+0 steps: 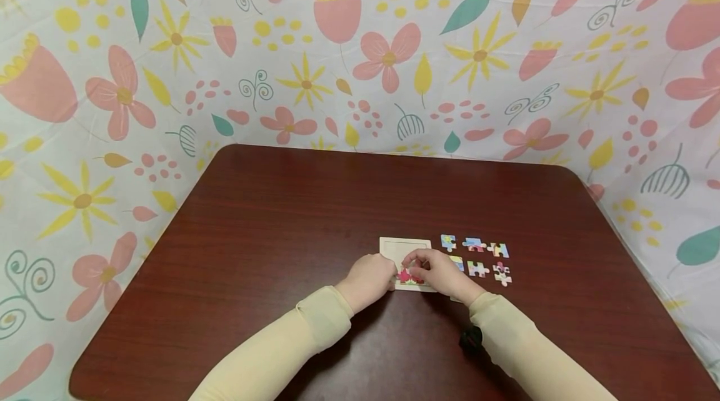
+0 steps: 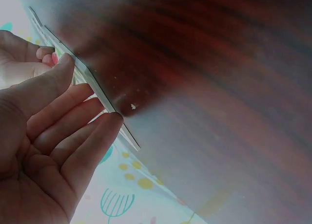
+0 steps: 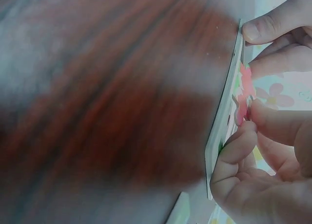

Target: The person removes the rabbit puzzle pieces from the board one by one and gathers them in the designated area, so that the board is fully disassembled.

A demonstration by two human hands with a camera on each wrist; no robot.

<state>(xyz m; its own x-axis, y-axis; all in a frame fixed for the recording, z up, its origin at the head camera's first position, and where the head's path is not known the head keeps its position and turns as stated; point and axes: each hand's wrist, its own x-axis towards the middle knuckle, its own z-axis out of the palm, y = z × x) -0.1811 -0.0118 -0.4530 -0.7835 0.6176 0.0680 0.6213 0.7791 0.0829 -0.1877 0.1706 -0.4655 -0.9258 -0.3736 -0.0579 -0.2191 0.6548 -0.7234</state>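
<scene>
A small pale puzzle tray [image 1: 406,248] lies on the table, with pink and red pieces [image 1: 406,275] along its near side. My left hand [image 1: 368,279] holds the tray's left side, its thumb [image 2: 63,68] and fingertips set against the rim. Over the near right part of the tray, my right hand [image 1: 441,273] pinches a pink jigsaw piece [image 3: 238,112] between thumb and index finger. The piece stands tilted close over the tray in the right wrist view. The right fingers partly hide the tray's inside.
Several loose jigsaw pieces [image 1: 478,268] lie in rows to the right of the tray. A pale flat edge [image 3: 179,208] shows beside the tray, mostly hidden under the right wrist in the head view. Behind the brown table [image 1: 292,201] hangs a flowered cloth [image 1: 337,76].
</scene>
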